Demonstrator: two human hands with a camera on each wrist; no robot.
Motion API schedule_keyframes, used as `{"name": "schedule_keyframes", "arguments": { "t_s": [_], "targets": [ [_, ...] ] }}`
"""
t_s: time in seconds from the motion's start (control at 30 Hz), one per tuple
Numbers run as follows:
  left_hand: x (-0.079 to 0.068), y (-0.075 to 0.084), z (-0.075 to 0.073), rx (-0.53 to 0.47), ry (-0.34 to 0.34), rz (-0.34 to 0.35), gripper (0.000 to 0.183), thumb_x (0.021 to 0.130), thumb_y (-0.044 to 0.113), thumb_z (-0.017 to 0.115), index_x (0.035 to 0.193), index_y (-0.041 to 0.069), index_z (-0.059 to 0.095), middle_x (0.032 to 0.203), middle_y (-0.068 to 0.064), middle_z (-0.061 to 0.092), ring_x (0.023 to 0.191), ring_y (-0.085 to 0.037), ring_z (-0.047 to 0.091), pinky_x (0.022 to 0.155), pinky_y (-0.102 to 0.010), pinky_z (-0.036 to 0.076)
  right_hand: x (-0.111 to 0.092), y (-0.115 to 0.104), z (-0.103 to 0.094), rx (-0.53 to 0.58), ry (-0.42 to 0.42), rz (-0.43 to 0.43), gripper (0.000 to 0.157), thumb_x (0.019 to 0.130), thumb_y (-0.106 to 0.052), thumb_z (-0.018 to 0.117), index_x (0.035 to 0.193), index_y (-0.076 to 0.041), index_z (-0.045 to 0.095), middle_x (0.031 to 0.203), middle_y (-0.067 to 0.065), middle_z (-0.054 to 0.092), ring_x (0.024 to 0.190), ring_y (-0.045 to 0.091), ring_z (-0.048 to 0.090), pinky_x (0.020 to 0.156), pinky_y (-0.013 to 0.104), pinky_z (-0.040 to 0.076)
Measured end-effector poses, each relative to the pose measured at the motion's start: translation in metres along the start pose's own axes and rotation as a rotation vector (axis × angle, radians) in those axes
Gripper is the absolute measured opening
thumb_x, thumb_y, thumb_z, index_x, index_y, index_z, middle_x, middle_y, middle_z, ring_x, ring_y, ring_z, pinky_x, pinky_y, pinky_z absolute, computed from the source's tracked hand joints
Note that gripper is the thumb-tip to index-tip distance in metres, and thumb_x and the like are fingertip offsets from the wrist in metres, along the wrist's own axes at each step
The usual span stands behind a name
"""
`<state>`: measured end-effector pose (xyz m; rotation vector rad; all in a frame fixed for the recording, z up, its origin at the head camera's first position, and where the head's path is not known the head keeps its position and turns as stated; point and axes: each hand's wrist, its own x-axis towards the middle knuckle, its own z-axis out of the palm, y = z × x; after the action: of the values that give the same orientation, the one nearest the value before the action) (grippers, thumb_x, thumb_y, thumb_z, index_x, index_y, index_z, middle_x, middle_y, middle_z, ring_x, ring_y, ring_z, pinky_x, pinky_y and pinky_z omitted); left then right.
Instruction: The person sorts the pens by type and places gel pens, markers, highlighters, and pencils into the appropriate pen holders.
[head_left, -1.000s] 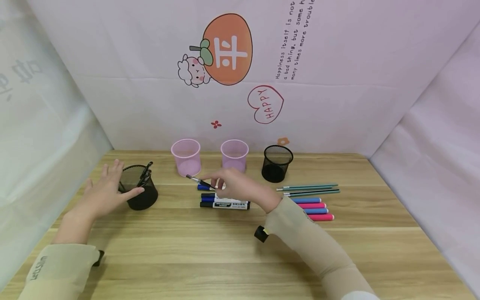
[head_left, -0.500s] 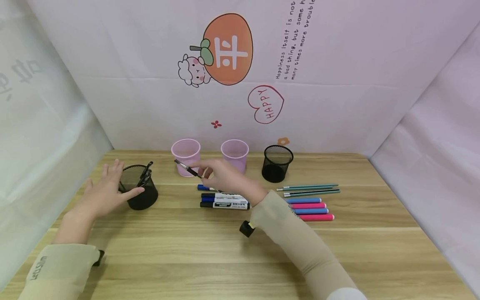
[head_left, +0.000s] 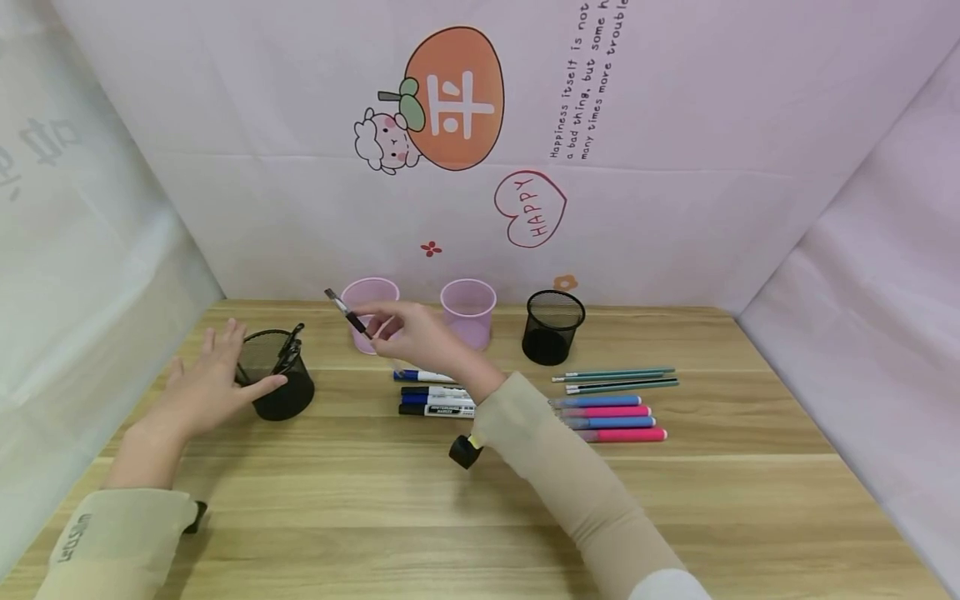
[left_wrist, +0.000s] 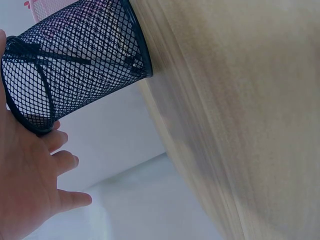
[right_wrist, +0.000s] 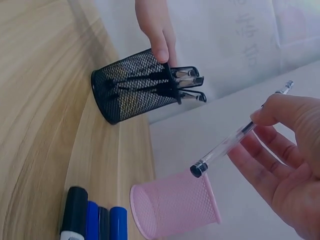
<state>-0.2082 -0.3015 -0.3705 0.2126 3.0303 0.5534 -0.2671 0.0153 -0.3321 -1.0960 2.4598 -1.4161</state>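
Carried the clear-barreled pen (head_left: 356, 321) left in the right hand (head_left: 416, 337), from above the whiteboard markers (head_left: 442, 410) 1 second ago to in front of the left pink mesh cup (head_left: 369, 290). Swung the right sleeve (head_left: 555, 462) left too, covering those markers' right ends and exposing more of 4 felt-tip pens (head_left: 618, 412).

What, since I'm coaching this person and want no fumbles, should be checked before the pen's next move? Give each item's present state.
1. Pen secure in the right hand: ok, pinched between thumb and fingers.
2. Black mesh cup by the left hand upright on the table: ok.
3. Left hand at that cup: ok, touching its rim.
4. Space left inside: ok, the pens already there lean to one side.
5. Pen over that cup, its likely destination: not ok; it is off to the side, overlapping a pink cup in view.
6. Which pen end writes: cannot tell.
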Motion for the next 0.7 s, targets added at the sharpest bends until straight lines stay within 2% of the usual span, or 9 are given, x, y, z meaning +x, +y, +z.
{"name": "schedule_keyframes", "arguments": {
  "t_s": [0.3,0.5,0.7],
  "targets": [
    [-0.002,0.001,0.0,-0.008,0.0,0.0,0.116,0.096,0.068,0.056,0.16,-0.002,-0.01,0.165,-0.025,-0.017,0.147,-0.056,-0.014,0.1,-0.084,-0.013,0.011,-0.011,0.017,0.259,0.097,0.055,0.043,0.091,0.01,0.066,0.134,0.004,0.064,0.105,0.017,0.069,0.092,0.017,0.068,0.075,0.022,0.057],
    [-0.001,0.0,0.0,-0.007,0.002,-0.001,0.116,0.096,0.068,0.055,0.16,-0.002,-0.011,0.165,-0.026,-0.017,0.146,-0.057,-0.014,0.1,-0.084,-0.013,0.018,-0.021,0.03,0.322,0.16,0.033,0.035,0.091,0.009,0.068,0.126,0.007,0.064,0.107,0.017,0.068,0.097,0.02,0.069,0.077,0.023,0.058],
    [0.0,-0.001,0.0,-0.001,-0.001,-0.002,0.116,0.096,0.068,0.055,0.16,-0.002,-0.011,0.165,-0.026,-0.017,0.146,-0.057,-0.014,0.1,-0.084,-0.013,0.02,-0.032,0.044,0.377,0.203,-0.001,0.019,0.095,0.002,0.07,0.114,0.003,0.066,0.104,0.009,0.068,0.094,0.011,0.069,0.082,0.022,0.057]
  ]
}}
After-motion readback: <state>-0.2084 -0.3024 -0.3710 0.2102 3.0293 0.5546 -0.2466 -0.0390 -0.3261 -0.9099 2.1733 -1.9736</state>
